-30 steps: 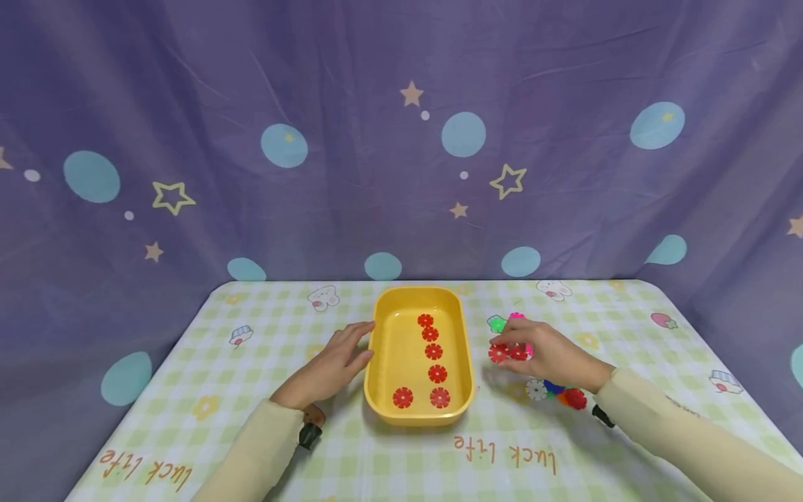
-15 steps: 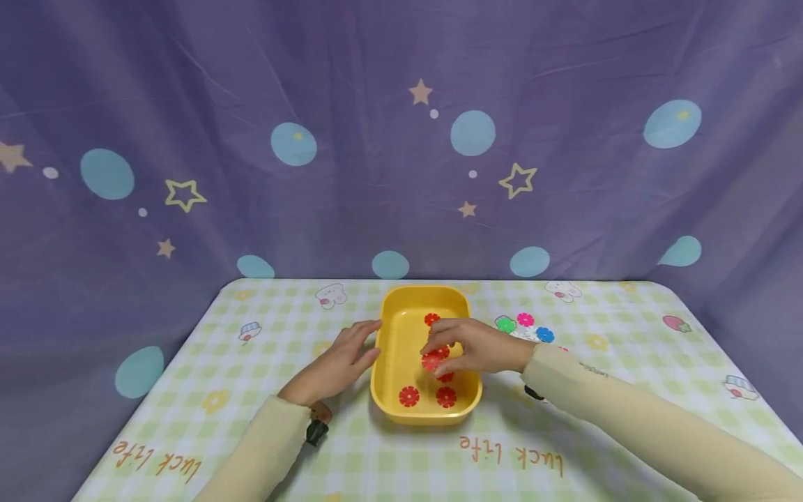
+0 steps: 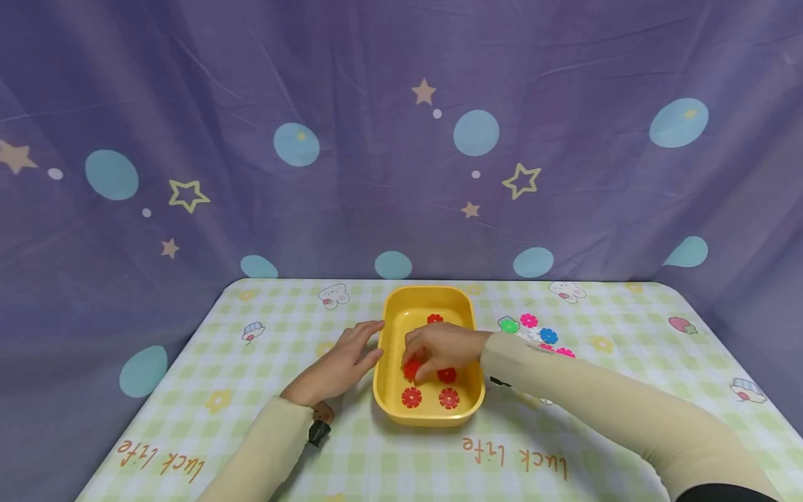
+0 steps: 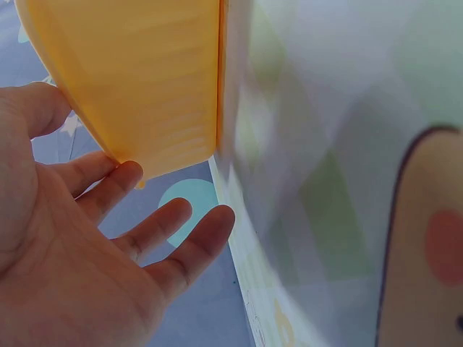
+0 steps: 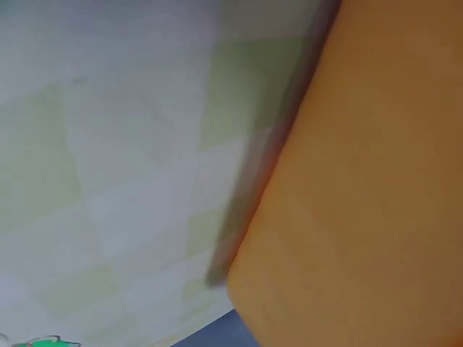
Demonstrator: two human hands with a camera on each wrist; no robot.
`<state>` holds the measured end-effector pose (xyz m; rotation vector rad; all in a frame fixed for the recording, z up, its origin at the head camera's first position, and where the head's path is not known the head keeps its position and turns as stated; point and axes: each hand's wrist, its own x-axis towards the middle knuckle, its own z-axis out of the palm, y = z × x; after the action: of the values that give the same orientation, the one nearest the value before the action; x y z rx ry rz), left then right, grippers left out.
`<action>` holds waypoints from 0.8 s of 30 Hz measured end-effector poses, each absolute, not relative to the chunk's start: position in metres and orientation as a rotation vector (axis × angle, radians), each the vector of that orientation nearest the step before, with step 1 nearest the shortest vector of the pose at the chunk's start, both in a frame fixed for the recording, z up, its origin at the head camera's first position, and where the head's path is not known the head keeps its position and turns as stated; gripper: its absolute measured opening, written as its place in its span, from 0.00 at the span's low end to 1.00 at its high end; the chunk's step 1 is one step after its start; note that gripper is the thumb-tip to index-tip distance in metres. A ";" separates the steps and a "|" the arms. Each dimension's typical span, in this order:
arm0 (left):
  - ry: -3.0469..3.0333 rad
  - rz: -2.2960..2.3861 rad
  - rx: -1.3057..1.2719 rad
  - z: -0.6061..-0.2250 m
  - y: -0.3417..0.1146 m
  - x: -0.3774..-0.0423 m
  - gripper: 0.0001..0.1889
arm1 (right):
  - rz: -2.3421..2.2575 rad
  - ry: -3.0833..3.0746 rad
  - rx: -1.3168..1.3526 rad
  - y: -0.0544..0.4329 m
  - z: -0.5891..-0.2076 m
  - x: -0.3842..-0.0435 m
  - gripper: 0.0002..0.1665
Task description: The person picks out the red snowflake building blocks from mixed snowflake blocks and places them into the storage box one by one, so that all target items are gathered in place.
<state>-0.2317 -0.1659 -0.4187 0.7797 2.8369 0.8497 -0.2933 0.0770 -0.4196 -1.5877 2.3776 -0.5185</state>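
A yellow rectangular tray (image 3: pixel 429 420) stands on the table. Inside it, a red snowflake disc (image 3: pixel 410 370) is pinched between the thumb and fingers of my right hand (image 3: pixel 444 345), low over the tray floor. Other red notched discs (image 3: pixel 449 399) lie flat around it, and that hand hides some. Against the tray's left rim rest the fingertips of my left hand (image 3: pixel 332 366), the fingers loosely extended. The left wrist view shows this hand (image 4: pixel 87 246) with spread fingers at the rim of the tray (image 4: pixel 152 72). Only the tray's outer wall (image 5: pixel 362 181) fills the right wrist view, without the hand.
Right of the tray lie loose discs: green (image 3: pixel 509 325), pink (image 3: pixel 529 321), blue (image 3: pixel 548 335) and white ones, partly behind my right sleeve (image 3: pixel 583 383). A checked cloth (image 3: pixel 288 314) covers the table. Behind its far edge hangs a purple curtain (image 3: pixel 351 209).
My right hand has travelled left from the loose discs into the tray, carrying red discs, and is now lower and further left over its floor. The left hand stays at the rim.
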 end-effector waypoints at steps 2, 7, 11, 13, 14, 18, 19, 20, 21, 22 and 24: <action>2.836 0.858 0.783 -0.419 -0.166 -0.232 0.28 | -0.483 2.372 -1.610 0.075 -0.421 -0.294 0.20; 2.838 0.876 0.795 -0.419 -0.165 -0.232 0.28 | -0.433 2.391 -1.606 0.074 -0.422 -0.294 0.21; 2.847 0.865 0.791 -0.421 -0.165 -0.233 0.28 | -0.429 2.403 -1.594 0.074 -0.424 -0.295 0.22; 2.842 0.869 0.792 -0.421 -0.163 -0.233 0.28 | -0.438 2.405 -1.582 0.075 -0.424 -0.295 0.23; 2.840 0.869 0.790 -0.422 -0.163 -0.233 0.28 | -0.458 2.404 -1.565 0.076 -0.424 -0.295 0.23; 2.834 0.854 0.781 -0.421 -0.162 -0.233 0.28 | -0.608 2.405 -1.456 0.083 -0.414 -0.291 0.24; 2.835 0.854 0.780 -0.421 -0.162 -0.233 0.28 | -0.657 2.412 -1.441 0.087 -0.410 -0.291 0.24; 2.838 0.850 0.775 -0.421 -0.162 -0.233 0.28 | -0.707 2.425 -1.429 0.092 -0.405 -0.290 0.23; 2.839 0.854 0.774 -0.420 -0.162 -0.232 0.28 | -0.738 2.452 -1.425 0.097 -0.399 -0.290 0.23; 2.843 0.854 0.770 -0.420 -0.163 -0.232 0.28 | -0.766 2.476 -1.431 0.104 -0.393 -0.290 0.22; 2.852 0.867 0.772 -0.420 -0.165 -0.232 0.28 | -0.796 2.542 -1.446 0.121 -0.381 -0.291 0.20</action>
<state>-0.2319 -0.1650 -0.4204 0.7723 2.8517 0.8674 -0.2908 0.1210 -0.3811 -1.4462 2.5415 -0.7958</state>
